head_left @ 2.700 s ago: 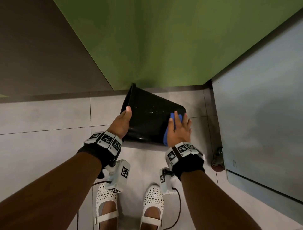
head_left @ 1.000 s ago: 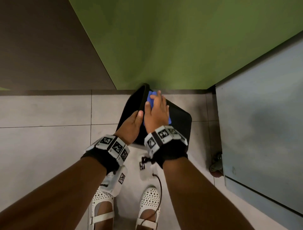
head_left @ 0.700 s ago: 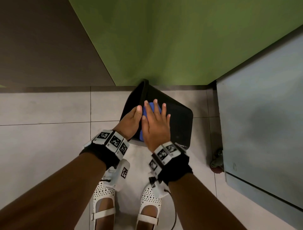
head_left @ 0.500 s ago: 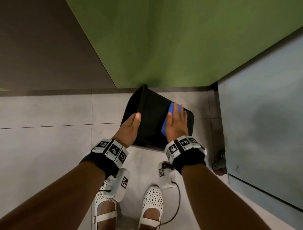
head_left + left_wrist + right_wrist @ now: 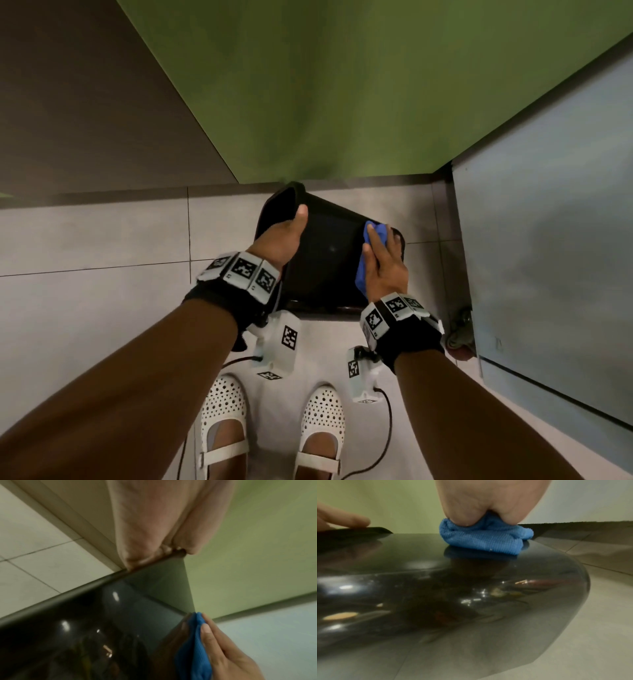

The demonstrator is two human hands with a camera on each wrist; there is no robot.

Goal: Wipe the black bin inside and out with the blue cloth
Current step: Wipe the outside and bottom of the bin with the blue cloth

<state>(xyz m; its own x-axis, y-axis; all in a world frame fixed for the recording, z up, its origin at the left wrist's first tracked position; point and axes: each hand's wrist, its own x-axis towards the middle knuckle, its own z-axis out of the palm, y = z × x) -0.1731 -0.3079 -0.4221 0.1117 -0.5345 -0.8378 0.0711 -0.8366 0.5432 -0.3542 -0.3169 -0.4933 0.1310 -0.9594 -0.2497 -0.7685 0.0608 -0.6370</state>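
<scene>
The left hand [image 5: 286, 233] grips the tilted black bin's [image 5: 325, 260] rim. The right hand [image 5: 385, 263], fingers flat, presses the blue cloth [image 5: 371, 233] on its outer wall.

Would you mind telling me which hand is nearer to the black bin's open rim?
Left. The left hand grips the rim of the glossy black plastic bin; the right hand presses the blue microfibre cloth on the outer wall, near the base end.
</scene>
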